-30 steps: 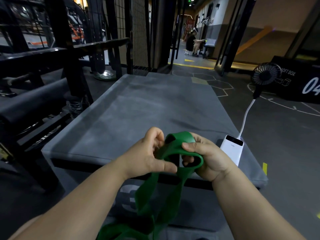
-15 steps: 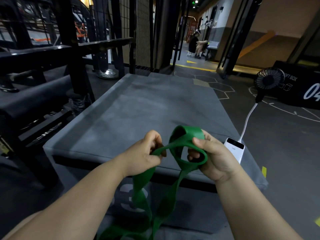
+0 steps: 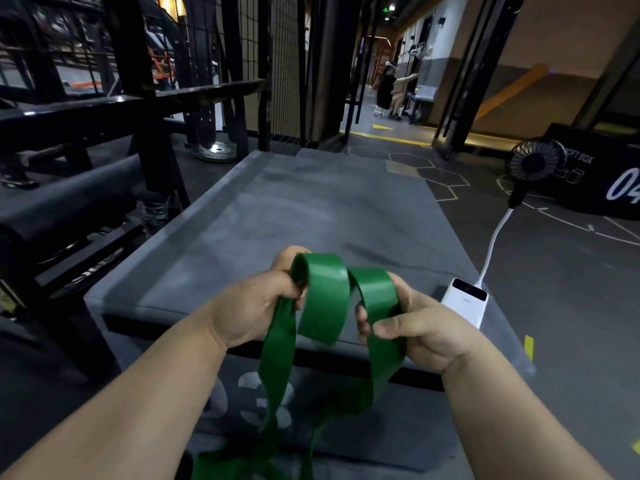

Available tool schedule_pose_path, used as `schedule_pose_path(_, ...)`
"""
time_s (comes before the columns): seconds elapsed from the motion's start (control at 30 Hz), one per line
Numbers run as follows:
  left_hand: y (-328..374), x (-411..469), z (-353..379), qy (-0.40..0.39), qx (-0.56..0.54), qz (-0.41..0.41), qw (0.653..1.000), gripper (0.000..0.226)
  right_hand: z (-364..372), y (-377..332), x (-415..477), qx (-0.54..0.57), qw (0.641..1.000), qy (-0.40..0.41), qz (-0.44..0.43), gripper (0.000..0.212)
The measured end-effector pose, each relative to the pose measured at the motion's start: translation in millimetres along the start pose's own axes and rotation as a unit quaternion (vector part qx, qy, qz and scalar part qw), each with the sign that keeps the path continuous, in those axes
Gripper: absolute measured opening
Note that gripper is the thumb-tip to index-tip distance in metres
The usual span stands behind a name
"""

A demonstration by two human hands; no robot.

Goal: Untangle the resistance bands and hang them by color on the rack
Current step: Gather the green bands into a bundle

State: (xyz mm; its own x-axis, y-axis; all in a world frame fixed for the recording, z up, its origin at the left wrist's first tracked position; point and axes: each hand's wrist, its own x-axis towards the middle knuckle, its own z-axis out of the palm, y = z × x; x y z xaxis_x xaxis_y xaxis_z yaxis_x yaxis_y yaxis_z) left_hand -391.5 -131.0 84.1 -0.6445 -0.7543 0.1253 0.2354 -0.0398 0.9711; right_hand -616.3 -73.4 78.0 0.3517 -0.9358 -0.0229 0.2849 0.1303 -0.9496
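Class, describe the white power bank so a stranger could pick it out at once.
Find the big grey padded box before the person. At its near right corner, beside the right hand, lies the power bank. It alone is white, with a dark screen and a cable running to a small black fan.

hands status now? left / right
Left hand: fingers curled round the green band, gripping it.
Right hand: pinching the same band's other loop.
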Motion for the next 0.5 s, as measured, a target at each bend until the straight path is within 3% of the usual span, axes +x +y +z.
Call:
schedule_pose_path(0.07,-1,-1,3,-0.029,0.031,-0.008,0.999,0.045,4,4,1,0.04,0.999,-0.008,0.02,0.079)
schedule_pose_path(0.17,0,-2,9,-0.09,0.135,-0.015,0.987,0.044,11,9,3,0.054,0.998,-0.006,0.042,0.093)
schedule_pose_path(0.33,11,-4,15,-0.106,0.259,-0.035,0.959,0.035,12,9,10,0.022,0.991,0.109,0.08,0.093)
schedule_pose_path(0.5,13,-8,12,-0.112,0.34,-0.076,0.93,0.033,14,7,10,0.012,0.98,0.184,0.074,0.036)
